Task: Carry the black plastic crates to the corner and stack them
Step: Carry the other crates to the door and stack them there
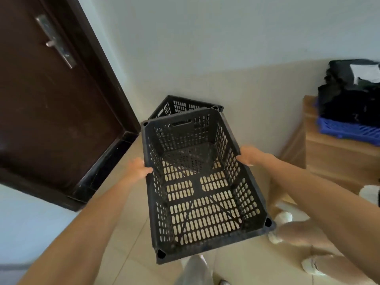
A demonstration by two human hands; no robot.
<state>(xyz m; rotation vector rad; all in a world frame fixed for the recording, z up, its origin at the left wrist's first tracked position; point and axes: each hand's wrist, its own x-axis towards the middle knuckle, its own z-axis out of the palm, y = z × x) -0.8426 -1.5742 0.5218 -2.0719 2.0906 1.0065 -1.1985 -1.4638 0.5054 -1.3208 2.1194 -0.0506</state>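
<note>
**Two black crates: one in hand, one waiting at the floor's far corner**

Both hands are carrying the held crate in the air. Left grip is clamping the left long wall at the rim, with fingers curling over it. Right grip is doing the same on the right long wall. Both are grabbing nearer the far end than the near end, so the near end is hanging unsupported.

The floor crate is sitting on the floor at its far edge against the wall, by the corner next to the door. In this view the held crate's far end is overlapping it. I can't tell whether they're touching.

Step, my read: the carry is nearly done and the stack isn't made yet. Next move calls for:
- squaring the held crate to the floor crate, since their outlines are running at different angles
- levelling it
- lowering it so the four corners are registering

Materials and shapes: both crates are rigid moulded plastic in matte black, with a scuffed, dusty base. They're rectangular, with walls flaring slightly outward. Walls and base are perforated with rows of oblong slots, and diagonal ribs are crossing the base. There's a hand slot in the far end wall and a round socket at each rim corner. Probably light, and slightly flexy when held by the long walls.

The floor is smooth beige tile.
</note>
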